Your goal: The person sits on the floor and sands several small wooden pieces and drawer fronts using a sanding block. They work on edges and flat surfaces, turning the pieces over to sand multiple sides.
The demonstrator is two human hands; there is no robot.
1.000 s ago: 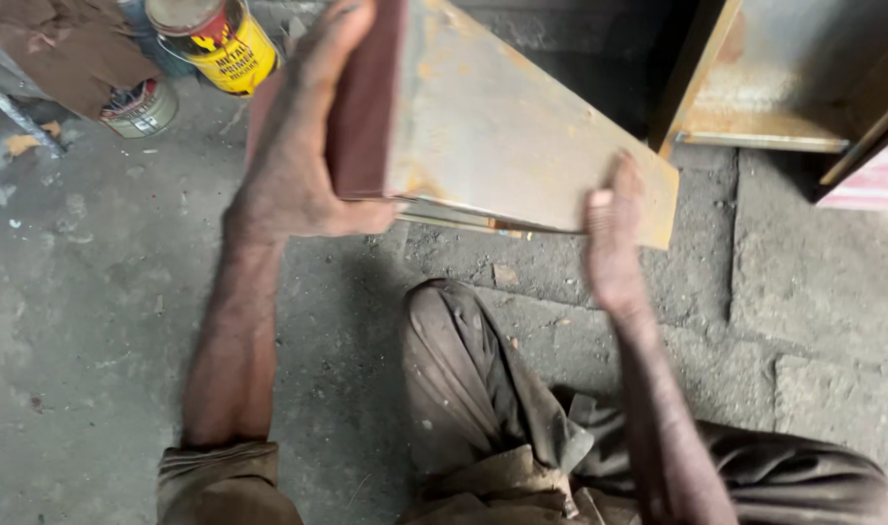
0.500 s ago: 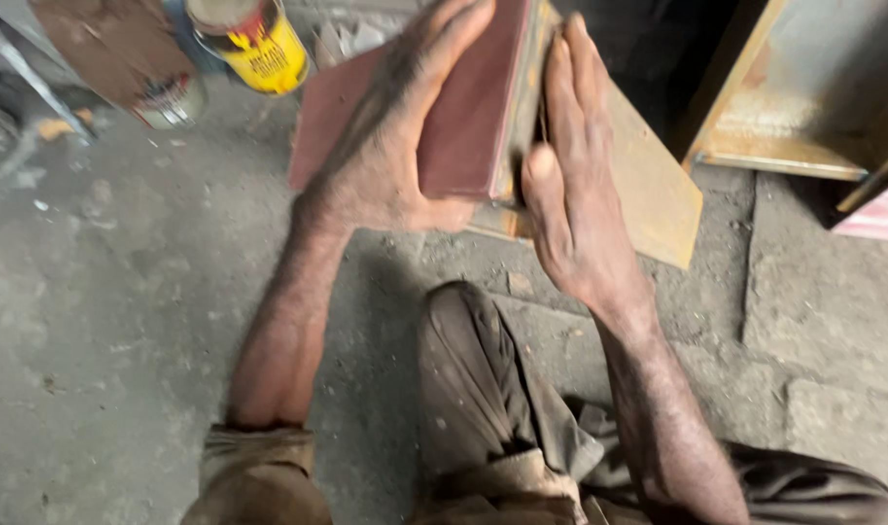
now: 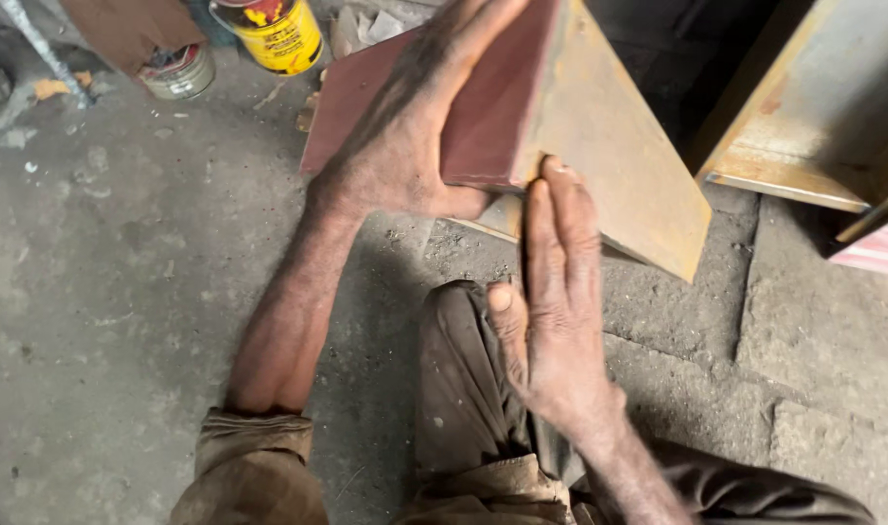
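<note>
The folded metal piece [image 3: 599,136] stands on the concrete floor [image 3: 123,292] just beyond the person's bent knee [image 3: 453,321], ridge up. The left hand [image 3: 405,146] lies on its red-brown face, fingers [image 3: 473,29] stretched flat toward the ridge, thumb hooked under the near edge. The right hand [image 3: 556,311] is open, fingertips touching the near corner of the rusty face. A yellow can [image 3: 274,34] stands left of the piece.

Beyond my fingertips, up to their left, a yellow paint can [image 3: 274,34] stands on the grey concrete floor [image 3: 123,292], a smaller tin [image 3: 178,73] just beside it. Off to my fingers' right sits a rusty metal frame [image 3: 813,126].
</note>
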